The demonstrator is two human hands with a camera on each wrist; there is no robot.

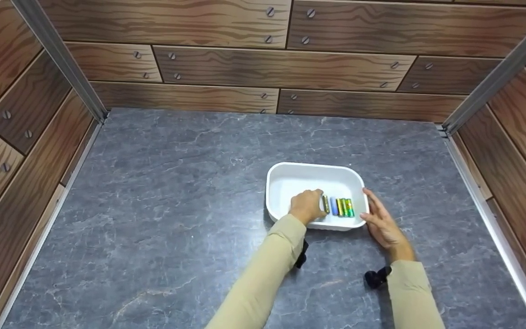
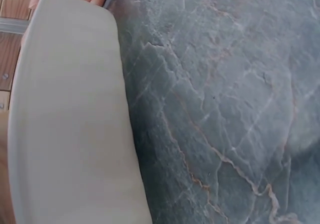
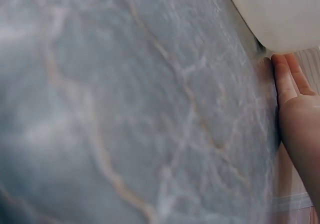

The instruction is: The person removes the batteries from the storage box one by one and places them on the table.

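A white plastic tub [image 1: 290, 171] stands on the grey marbled surface. My left hand [image 1: 306, 205] reaches inside it and pinches a dark and gold battery [image 1: 326, 204] end to end between thumb and finger. Beside that battery lie a blue battery [image 1: 334, 206] and several yellow-green batteries [image 1: 345, 207], side by side in a row. My right hand [image 1: 381, 224] holds the tub's right end, its thumb on the rim and its fingers along the outer wall. The right wrist view shows those fingers [image 3: 284, 81] stretched against the tub's lower edge; the thumb is hidden there.
Wood-patterned walls [image 1: 217, 66] enclose the back and both sides. Metal rails [image 1: 491, 233] run along the side edges of the marbled surface [image 1: 153, 205]. A dark device [image 1: 377, 277] is worn at the right wrist, and another [image 1: 302, 256] at the left.
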